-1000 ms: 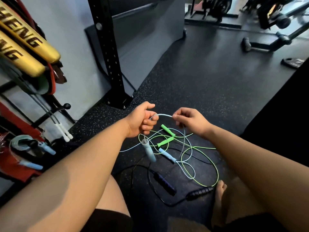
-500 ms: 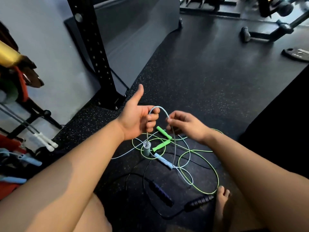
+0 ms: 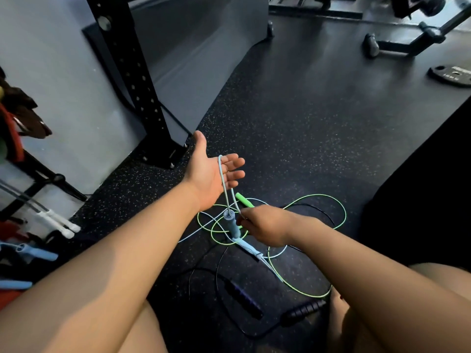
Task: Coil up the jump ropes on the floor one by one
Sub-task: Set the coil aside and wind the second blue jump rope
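Over on the left, spare ropes with white handles [image 3: 60, 226] are hanging off a rack by the wall, and a black perforated upright [image 3: 132, 80] is standing on the speckled floor [image 3: 293, 118]. The person's left hand [image 3: 211, 174] is being held out flat, fingers straight and thumb raised. It is gripping nothing, only carrying the pale blue jump rope [image 3: 222, 179], whose cord is draping over the fingers. One blue handle [image 3: 230, 222] is dangling from that cord below the palm. Just right of it, the right hand [image 3: 265, 228] is pinching the other strand of the same cord in its curled fingers. Beneath the hands the rest of the blue rope is lying tangled with a green jump rope [image 3: 316, 195], loose on the floor — and a black jump rope [image 3: 242, 296] is lying nearer the person's legs. Far right, a weight plate [image 3: 451, 75] is sitting flat.
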Demonstrator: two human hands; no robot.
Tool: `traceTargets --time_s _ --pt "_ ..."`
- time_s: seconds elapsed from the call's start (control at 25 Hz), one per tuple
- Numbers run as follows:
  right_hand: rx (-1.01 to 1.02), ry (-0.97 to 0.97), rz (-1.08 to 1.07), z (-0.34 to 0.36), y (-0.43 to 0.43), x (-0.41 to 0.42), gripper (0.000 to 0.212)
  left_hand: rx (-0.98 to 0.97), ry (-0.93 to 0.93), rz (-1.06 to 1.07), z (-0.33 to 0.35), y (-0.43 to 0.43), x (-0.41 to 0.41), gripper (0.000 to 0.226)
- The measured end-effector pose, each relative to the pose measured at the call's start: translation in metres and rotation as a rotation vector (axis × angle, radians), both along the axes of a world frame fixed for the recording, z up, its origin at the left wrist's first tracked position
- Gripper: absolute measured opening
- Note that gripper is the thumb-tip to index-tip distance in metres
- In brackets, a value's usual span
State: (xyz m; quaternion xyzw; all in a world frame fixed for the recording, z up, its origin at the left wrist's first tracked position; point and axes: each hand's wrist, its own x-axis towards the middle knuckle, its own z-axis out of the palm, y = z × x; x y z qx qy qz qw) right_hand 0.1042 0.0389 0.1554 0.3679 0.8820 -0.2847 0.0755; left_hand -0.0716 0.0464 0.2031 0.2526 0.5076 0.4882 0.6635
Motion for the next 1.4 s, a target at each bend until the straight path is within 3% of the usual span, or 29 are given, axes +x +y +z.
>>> traceTargets --time_s 0.2,0.36,0.48,0.64,0.76,0.88,1.04,1.24,1.4 --pt "0.287 0.077 0.057 0.025 -0.002 -0.005 0.026 -0.022 0.240 0.031 -0.014 0.008 0.008 0.103" --pt "0.443 0.207 0.053 0.038 0.010 0.007 0.030 -0.069 0.300 -0.295 -0.016 -0.004 0.018 0.119" --pt "0.393 0.336 -0.033 0.047 0.024 0.022 0.029 -0.056 0.241 -0.535 -0.008 -0.016 0.027 0.112" --pt "0.111 0.553 -0.189 0.047 0.042 0.044 0.028 0.004 0.131 -0.688 -0.004 -0.021 0.036 0.118" --pt "0.058 0.659 -0.290 0.037 0.049 0.051 0.032 0.051 0.031 -0.592 -0.002 -0.020 0.039 0.109" --pt "0.062 0.625 -0.384 0.024 0.050 0.051 0.058 0.073 -0.151 -0.491 0.001 -0.021 0.036 0.110" --pt "-0.186 0.621 -0.464 0.012 0.038 0.039 0.042 0.137 -0.363 -0.366 -0.002 -0.021 0.028 0.119" --pt "-0.455 0.330 -0.395 0.006 0.016 0.021 0.035 0.260 -0.495 -0.230 0.002 -0.017 0.016 0.129" --pt "-0.299 0.122 -0.178 0.016 0.007 0.014 0.029 0.270 -0.435 -0.081 0.002 -0.010 0.008 0.138"
